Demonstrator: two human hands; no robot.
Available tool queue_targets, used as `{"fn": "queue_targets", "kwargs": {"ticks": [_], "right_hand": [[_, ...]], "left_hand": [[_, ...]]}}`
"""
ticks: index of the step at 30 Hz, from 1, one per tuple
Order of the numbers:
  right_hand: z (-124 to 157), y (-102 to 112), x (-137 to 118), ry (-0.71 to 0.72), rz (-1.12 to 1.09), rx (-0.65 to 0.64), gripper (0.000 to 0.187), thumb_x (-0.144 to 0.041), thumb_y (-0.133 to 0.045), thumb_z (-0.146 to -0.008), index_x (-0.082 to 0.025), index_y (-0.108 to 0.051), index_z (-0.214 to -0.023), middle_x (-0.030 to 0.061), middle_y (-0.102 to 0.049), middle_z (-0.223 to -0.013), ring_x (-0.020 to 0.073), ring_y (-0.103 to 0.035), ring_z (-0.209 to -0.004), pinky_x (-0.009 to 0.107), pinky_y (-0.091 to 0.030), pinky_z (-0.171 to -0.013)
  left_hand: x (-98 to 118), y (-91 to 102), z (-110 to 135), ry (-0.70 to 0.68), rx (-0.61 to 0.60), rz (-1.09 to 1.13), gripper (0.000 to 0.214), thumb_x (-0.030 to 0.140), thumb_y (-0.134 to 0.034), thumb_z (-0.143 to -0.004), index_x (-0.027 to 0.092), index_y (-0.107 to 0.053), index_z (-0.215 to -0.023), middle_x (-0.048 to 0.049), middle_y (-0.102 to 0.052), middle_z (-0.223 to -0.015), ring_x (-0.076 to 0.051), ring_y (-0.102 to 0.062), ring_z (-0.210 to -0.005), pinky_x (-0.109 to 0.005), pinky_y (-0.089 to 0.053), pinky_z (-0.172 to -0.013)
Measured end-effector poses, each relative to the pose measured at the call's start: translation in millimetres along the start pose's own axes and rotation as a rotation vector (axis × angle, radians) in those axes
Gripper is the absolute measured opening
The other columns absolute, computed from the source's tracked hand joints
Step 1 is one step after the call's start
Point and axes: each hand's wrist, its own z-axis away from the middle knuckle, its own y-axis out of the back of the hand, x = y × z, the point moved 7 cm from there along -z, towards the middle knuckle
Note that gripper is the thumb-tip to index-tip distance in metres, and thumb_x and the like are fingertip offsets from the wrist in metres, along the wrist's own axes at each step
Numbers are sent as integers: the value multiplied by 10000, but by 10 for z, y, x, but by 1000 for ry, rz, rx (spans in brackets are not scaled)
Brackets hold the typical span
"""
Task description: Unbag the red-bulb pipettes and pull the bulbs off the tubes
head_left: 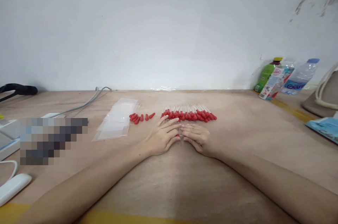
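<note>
My left hand (162, 136) and my right hand (195, 136) meet at the middle of the table, fingers curled toward each other. Between the fingertips sits a small clear item with a red end (180, 133); what it is I cannot make out. Just beyond the hands lies a row of glass droppers with red rubber bulbs (188, 113). To its left lies a small pile of loose red bulbs (139, 117). A stack of clear plastic bags (116, 121) lies further left.
Bottles (280, 76) lie at the back right by the wall, with a beige bag (326, 95) and a blue packet (326, 127) near them. At the left are a grey cable (84, 104), a blurred patch, white devices (13, 187) and a black handle (18, 89).
</note>
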Motion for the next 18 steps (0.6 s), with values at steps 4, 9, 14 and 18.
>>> {"fn": "queue_targets", "kwargs": {"ticks": [4, 9, 14, 18], "right_hand": [[29, -20, -11, 54, 40, -2, 264, -140, -495, -829, -149, -572, -1081, 117, -617, -1103, 182, -543, -1077, 371, -472, -923], [63, -45, -9, 71, 79, 2, 301, -146, -487, -835, -168, -553, -1128, 102, -607, -1126, 180, -525, -1103, 368, -464, -936], [70, -27, -38, 92, 110, -7, 322, -121, -475, -837, -170, -549, -1146, 92, -611, -1121, 181, -516, -1113, 376, -448, -958], [79, 16, -61, 102, 108, -19, 358, -97, -465, -832, -179, -531, -1174, 89, -599, -1140, 187, -497, -1133, 389, -433, -976]], "left_hand": [[34, 27, 7, -29, 4, -8, 217, 248, -394, -896, 160, -586, -844, -60, -601, -1148, -224, -400, -1223, -462, -216, -1043], [50, 41, 12, -46, 10, -7, 217, 243, -397, -892, 164, -575, -798, -61, -645, -1055, -216, -424, -1203, -461, -198, -1046], [43, 43, 19, -41, -11, 16, 217, 239, -386, -893, 170, -578, -820, -54, -661, -1012, -206, -439, -1190, -464, -175, -1054], [40, 57, 38, -38, -15, 42, 205, 233, -385, -892, 178, -580, -857, -43, -648, -1057, -200, -432, -1197, -458, -166, -1063]]}}
